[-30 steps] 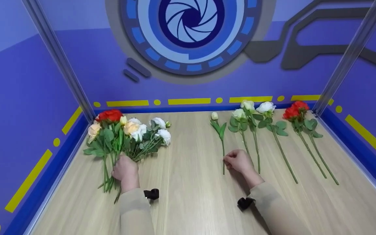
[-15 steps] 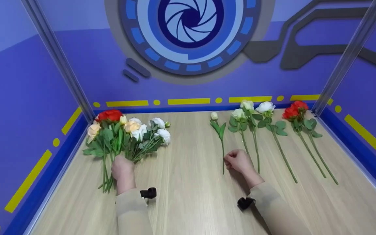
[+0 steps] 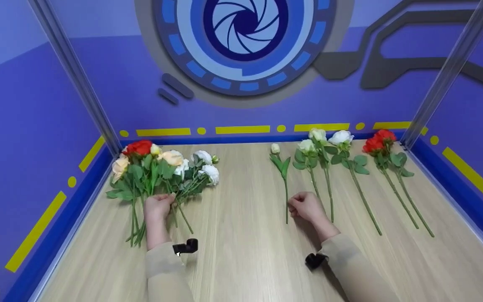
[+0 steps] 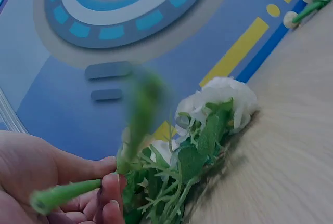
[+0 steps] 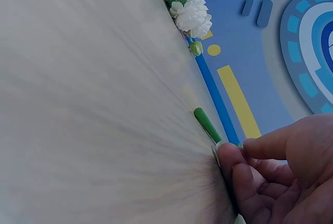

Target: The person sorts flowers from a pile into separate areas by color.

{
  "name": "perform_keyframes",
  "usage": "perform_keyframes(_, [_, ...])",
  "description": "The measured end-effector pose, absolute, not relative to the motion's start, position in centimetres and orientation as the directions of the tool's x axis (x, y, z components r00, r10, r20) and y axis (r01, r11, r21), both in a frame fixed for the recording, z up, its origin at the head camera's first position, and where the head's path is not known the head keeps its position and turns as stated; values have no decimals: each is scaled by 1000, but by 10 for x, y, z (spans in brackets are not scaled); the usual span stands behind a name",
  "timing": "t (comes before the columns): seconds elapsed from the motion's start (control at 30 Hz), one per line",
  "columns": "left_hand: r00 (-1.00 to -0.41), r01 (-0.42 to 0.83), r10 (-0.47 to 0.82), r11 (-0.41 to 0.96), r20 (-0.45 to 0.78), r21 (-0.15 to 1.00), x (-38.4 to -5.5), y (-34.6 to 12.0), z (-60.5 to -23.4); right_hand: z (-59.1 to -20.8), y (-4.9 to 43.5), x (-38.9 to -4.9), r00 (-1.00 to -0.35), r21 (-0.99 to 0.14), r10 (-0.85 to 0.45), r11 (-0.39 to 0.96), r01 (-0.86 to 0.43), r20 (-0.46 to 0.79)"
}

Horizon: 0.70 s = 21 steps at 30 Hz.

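My left hand (image 3: 157, 207) is at the lower part of the flower pile on the left and pinches green flower stems (image 4: 67, 193) between thumb and fingertips. Two cut ends point toward the left wrist camera, one blurred. Above that hand lie a peach flower (image 3: 171, 158), a red flower (image 3: 139, 147) and white flowers (image 3: 211, 174); which blooms belong to the pinched stems is partly hidden by leaves. On the right, my right hand (image 3: 308, 206) rests at the table and pinches the lower stem of a white tulip (image 3: 275, 148), whose stem end (image 5: 207, 124) pokes out past the fingertips.
Right of the tulip lie two pale green-white flowers (image 3: 307, 146), a white rose (image 3: 341, 139) and two red flowers (image 3: 379, 141), stems toward me. Purple-blue panels (image 3: 241, 117) with metal corner posts enclose the wooden table (image 3: 241, 235) on three sides.
My left hand has turned so its thumb side faces right, and stems now stick out right of it. The peach flower and tulip bud shifted among the blooms. The right hand stays put.
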<state>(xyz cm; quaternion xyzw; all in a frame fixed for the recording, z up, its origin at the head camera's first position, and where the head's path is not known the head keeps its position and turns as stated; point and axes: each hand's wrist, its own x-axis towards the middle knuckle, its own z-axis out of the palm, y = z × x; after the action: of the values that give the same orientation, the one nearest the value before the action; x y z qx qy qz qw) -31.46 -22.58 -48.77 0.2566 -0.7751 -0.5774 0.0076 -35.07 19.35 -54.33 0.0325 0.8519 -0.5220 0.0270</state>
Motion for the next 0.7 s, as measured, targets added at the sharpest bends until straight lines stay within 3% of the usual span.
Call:
perform_keyframes(0.23, [-898, -292, -370, 100, -237, 951, -317, -215, -476, -542, 194, -352, -993, -894, 26, 434, 113, -113])
perform_keyframes(0.47, [-936, -67, -351, 69, -39, 995, -317, -184, -463, -538, 194, -350, -993, -907, 1, 408, 110, -120])
perform_keyframes(0.7, [-982, 23, -185, 8, 24, 1000, -317, -142, -450, -533, 188, -347, -993, -919, -22, 382, 97, -113])
